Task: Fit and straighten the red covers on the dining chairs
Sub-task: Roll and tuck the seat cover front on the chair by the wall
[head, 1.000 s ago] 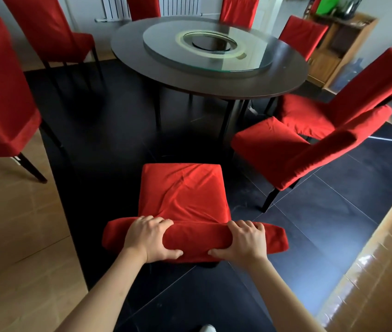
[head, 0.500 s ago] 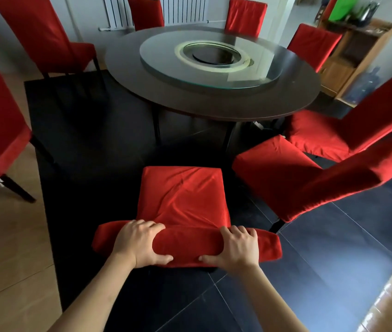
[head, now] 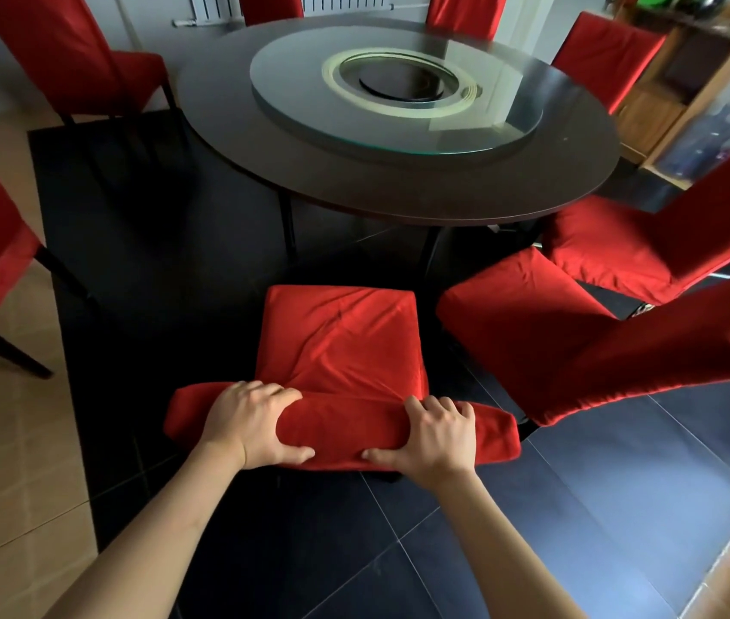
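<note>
Two hands are holding the top of one chair point(head: 340, 346) at the bottom middle of the frame. The left hand point(head: 249, 424) is gripping the left part of the chair's back, with four fingers curled over the top and the thumb tucked under the near side. The right hand point(head: 432, 435) is gripping the right part of the back in the same way, fingers over the top and thumb pointing in along the near edge. The red cover point(head: 336, 428) is sitting on this chair, over the back and the seat, and the seat part is showing a few creases running across it. Eight red chairs are showing in all: the one being held, two close together at the right side, two at the left side, and three small ones along the top edge behind the table. One round dark table point(head: 354, 172) is filling the upper middle of the frame, and one round glass turntable point(head: 394, 89) is lying on top of it. One wooden shelf point(head: 684, 87) is standing in the upper right corner. One blue water bottle point(head: 702, 143) is sitting on the floor just beside the shelf. One white radiator point(head: 340, 0) is peeking out at the top edge.
</note>
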`<move>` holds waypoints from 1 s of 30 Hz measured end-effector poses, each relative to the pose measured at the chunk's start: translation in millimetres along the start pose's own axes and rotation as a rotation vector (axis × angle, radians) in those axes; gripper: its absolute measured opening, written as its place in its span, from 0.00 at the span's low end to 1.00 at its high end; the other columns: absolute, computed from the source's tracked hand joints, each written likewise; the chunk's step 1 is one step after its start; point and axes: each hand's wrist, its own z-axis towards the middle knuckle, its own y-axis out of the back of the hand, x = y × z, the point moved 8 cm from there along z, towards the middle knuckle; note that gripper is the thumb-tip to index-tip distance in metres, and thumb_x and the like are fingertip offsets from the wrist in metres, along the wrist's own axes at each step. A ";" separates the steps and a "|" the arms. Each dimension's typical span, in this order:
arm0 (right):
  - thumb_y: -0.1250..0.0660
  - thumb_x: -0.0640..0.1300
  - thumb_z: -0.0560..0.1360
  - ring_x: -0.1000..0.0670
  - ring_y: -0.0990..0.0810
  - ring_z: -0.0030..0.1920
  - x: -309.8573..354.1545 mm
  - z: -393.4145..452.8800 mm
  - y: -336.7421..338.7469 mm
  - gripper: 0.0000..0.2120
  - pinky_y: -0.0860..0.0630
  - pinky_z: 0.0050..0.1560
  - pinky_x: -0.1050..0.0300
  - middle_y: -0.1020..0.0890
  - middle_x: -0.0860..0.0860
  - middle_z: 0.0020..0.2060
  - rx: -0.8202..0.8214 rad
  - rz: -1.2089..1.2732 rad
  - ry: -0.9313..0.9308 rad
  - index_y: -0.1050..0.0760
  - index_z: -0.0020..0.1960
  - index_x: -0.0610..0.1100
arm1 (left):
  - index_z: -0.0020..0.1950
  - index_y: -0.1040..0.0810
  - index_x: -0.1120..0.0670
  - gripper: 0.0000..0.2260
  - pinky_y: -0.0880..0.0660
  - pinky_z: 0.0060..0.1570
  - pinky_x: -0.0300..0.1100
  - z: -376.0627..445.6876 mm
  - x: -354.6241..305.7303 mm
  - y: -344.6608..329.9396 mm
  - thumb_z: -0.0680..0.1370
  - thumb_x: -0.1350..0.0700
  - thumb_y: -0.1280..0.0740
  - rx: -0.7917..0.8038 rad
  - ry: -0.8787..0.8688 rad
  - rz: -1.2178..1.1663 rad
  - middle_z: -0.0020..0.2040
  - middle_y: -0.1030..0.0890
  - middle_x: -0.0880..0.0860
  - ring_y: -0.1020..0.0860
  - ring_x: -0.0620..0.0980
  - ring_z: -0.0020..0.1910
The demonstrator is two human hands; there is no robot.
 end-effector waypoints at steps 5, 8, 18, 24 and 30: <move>0.51 0.86 0.52 0.47 0.21 0.47 -0.3 13.2 -1.9 0.46 0.32 0.55 0.45 0.20 0.53 0.40 0.017 0.004 -0.020 0.24 0.47 0.51 | 0.68 0.30 0.42 0.45 0.35 0.62 0.42 13.3 6.1 2.9 0.58 0.21 0.49 0.004 -0.007 -0.002 0.61 0.23 0.42 0.25 0.46 0.60; 0.52 0.87 0.51 0.47 0.21 0.47 -1.0 16.5 -3.7 0.47 0.32 0.55 0.45 0.20 0.53 0.40 0.030 -0.003 -0.033 0.24 0.48 0.51 | 0.68 0.30 0.42 0.45 0.34 0.62 0.42 17.7 8.1 3.1 0.57 0.21 0.50 0.002 -0.017 -0.010 0.61 0.22 0.42 0.25 0.46 0.59; 0.54 0.87 0.50 0.49 0.22 0.52 -2.0 14.7 -4.6 0.49 0.35 0.57 0.47 0.20 0.55 0.45 0.086 -0.043 -0.071 0.25 0.52 0.52 | 0.67 0.29 0.44 0.44 0.34 0.62 0.43 17.7 5.6 1.3 0.58 0.21 0.49 -0.025 -0.053 -0.030 0.60 0.22 0.44 0.25 0.47 0.58; 0.53 0.86 0.50 0.49 0.23 0.53 -1.7 15.3 -4.2 0.48 0.36 0.59 0.48 0.21 0.55 0.45 0.115 -0.059 -0.085 0.27 0.54 0.53 | 0.69 0.31 0.44 0.45 0.34 0.63 0.44 17.9 4.9 1.7 0.59 0.21 0.48 -0.017 -0.054 -0.030 0.61 0.23 0.44 0.25 0.48 0.60; 0.53 0.86 0.50 0.49 0.25 0.56 -1.6 18.3 -6.0 0.50 0.38 0.62 0.46 0.22 0.55 0.49 0.168 -0.053 -0.075 0.28 0.57 0.53 | 0.70 0.33 0.43 0.44 0.35 0.63 0.45 17.5 4.4 2.0 0.60 0.21 0.46 0.018 -0.034 -0.017 0.63 0.23 0.45 0.26 0.49 0.61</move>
